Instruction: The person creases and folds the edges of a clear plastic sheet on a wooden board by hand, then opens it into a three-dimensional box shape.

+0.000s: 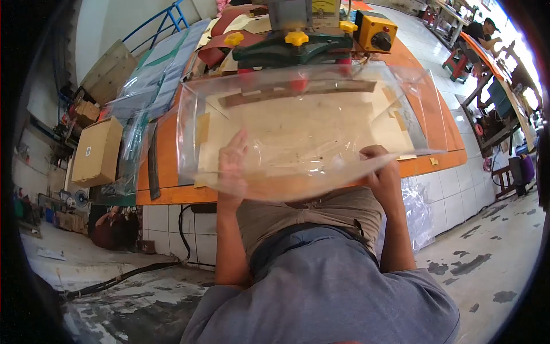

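A large clear plastic sheet (303,178), folded up at its sides like a bag or cover, spans the space over the near part of the orange worktable. My left hand (233,163) shows through the plastic at its left end. Its fingers are stretched out and lie flat against the sheet. At the right, my right hand (379,166) has its fingers bent and closed on the near edge of the plastic. Under the sheet is a tan board (298,123) with tape at its edges and a dark brown strip (298,93) across its back.
Behind the board stands a green press (292,50) with yellow knobs, beside a yellow control box (375,32) with a black dial. A cardboard box (97,152) and piled plastic sheets (154,74) are on the left. Another person (481,37) sits at a far right table.
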A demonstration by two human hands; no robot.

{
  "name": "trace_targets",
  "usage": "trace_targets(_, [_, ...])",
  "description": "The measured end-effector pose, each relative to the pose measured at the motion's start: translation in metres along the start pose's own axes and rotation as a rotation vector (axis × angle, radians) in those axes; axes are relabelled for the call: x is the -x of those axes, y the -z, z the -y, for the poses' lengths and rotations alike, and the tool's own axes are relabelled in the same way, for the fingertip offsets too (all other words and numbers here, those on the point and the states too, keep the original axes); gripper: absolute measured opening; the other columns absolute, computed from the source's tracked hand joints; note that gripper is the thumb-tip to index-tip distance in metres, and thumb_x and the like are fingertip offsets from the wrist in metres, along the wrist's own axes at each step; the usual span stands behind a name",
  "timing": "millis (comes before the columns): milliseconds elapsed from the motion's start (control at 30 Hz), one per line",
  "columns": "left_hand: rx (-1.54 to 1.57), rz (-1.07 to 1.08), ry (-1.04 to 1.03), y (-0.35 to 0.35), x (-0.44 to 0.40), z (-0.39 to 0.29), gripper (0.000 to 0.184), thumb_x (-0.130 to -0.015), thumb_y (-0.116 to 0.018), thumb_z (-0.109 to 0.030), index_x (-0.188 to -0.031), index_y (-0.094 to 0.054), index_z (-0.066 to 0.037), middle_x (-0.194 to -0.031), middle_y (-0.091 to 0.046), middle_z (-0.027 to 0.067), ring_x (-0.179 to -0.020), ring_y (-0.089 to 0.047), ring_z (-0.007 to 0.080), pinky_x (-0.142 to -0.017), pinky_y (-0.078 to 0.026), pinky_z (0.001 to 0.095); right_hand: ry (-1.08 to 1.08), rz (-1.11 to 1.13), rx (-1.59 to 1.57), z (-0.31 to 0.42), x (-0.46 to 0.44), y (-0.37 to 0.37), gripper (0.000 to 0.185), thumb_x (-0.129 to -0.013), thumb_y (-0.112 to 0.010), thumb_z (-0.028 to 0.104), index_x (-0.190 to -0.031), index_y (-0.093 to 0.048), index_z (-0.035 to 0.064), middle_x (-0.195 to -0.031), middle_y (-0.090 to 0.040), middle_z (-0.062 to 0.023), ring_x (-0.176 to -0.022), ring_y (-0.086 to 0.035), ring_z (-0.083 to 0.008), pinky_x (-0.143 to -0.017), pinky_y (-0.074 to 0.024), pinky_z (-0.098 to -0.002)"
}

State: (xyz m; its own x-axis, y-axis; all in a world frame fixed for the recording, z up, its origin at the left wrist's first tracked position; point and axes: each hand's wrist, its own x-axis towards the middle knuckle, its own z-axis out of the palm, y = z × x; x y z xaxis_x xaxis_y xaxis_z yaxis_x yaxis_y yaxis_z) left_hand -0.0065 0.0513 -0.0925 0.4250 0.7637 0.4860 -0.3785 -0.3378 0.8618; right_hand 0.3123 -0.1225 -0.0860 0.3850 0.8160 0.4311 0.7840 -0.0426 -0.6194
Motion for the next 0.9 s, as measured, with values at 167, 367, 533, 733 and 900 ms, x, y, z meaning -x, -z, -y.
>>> trace_targets(167, [-0.4, -0.095, 0.011, 0.009, 0.008, 0.004, 0.023, -0.095, -0.069, -0.007, -0.115, -0.06, -0.002, -0.135, -0.062, 0.0144, -0.118, -0.06, 0.0209, -0.106, -0.045, 0.0365, 0.055, 0.014, -0.036, 0.007, -0.006, 0.002, 0.014, -0.093, -0.063, 0.005, -0.105, -0.065, -0.002, -0.099, -0.068, -0.019, -0.092, -0.065, -0.0366, -0.081, -0.0503, -0.0418])
trace_targets(367, [-0.551, -0.235, 0.124, -0.006, 0.006, -0.008, 0.013, -0.096, -0.071, -0.008, -0.104, -0.066, 0.001, -0.09, -0.068, 0.0052, -0.083, -0.061, 0.0129, -0.081, -0.052, 0.0281, 0.005, -0.014, -0.061, 0.017, -0.025, 0.003, 0.011, -0.097, -0.062, 0.008, -0.103, -0.062, -0.0023, -0.097, -0.067, -0.0187, -0.091, -0.065, -0.0357, -0.08, -0.0503, -0.0407])
trace_targets(533, [-0.68, -0.196, 0.178, -0.014, 0.002, -0.01, 0.012, -0.096, -0.072, -0.01, -0.1, -0.065, 0.0, -0.086, -0.067, 0.0053, -0.081, -0.061, 0.0123, -0.078, -0.051, 0.0283, -0.034, -0.026, -0.156, 0.016, -0.026, -0.002, 0.01, -0.097, -0.066, 0.008, -0.1, -0.061, -0.0012, -0.094, -0.067, -0.0184, -0.084, -0.066, -0.035, -0.075, -0.0511, -0.0425])
trace_targets(733, [-0.771, -0.258, 0.049, -0.018, 0.005, -0.012, 0.013, -0.096, -0.071, -0.012, -0.096, -0.063, -0.001, -0.086, -0.066, 0.0043, -0.08, -0.059, 0.015, -0.074, -0.048, 0.0294, -0.021, -0.088, -0.185, 0.016, -0.024, 0.001, 0.009, -0.093, -0.069, 0.004, -0.098, -0.064, -0.002, -0.092, -0.068, -0.015, -0.076, -0.065, -0.0269, -0.069, -0.0512, -0.0366])
trace_targets(900, [-0.826, -0.248, -0.044, -0.017, 0.004, -0.022, 0.012, -0.097, -0.07, -0.011, -0.096, -0.063, -0.001, -0.087, -0.065, 0.0026, -0.082, -0.057, 0.0145, -0.075, -0.046, 0.0289, -0.037, -0.073, -0.208, 0.013, -0.029, 0.013, 0.008, -0.092, -0.07, 0.003, -0.096, -0.066, -0.002, -0.089, -0.068, -0.013, -0.075, -0.064, -0.0226, -0.069, -0.0511, -0.034])
